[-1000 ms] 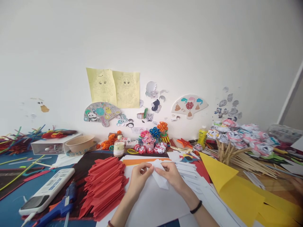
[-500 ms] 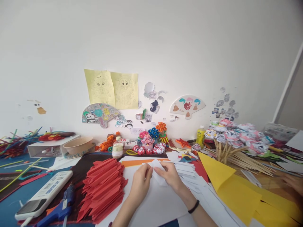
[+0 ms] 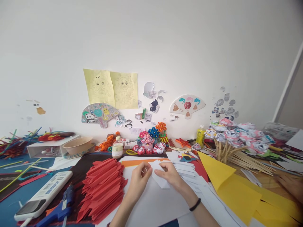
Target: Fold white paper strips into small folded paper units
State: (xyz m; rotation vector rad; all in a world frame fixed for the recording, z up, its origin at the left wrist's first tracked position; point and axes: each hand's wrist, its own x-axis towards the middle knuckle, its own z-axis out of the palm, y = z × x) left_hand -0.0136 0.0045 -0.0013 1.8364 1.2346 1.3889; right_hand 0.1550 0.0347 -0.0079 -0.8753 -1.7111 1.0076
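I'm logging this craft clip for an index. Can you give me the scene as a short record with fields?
Setting: cluttered craft table against a white wall
Left hand: pinching the left edge of a small folded white paper piece
Right hand: pinching the same piece from the right
Under the hands: large white paper sheet
Left of hands: stack of folded red paper pieces
Further left: blue glue gun, white remote control
Right: yellow paper sheet, bundle of paper flowers on wooden sticks
Wall: two yellow drawings

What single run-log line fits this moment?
left hand: pinching paper | right hand: pinching paper | beside: red folded stack
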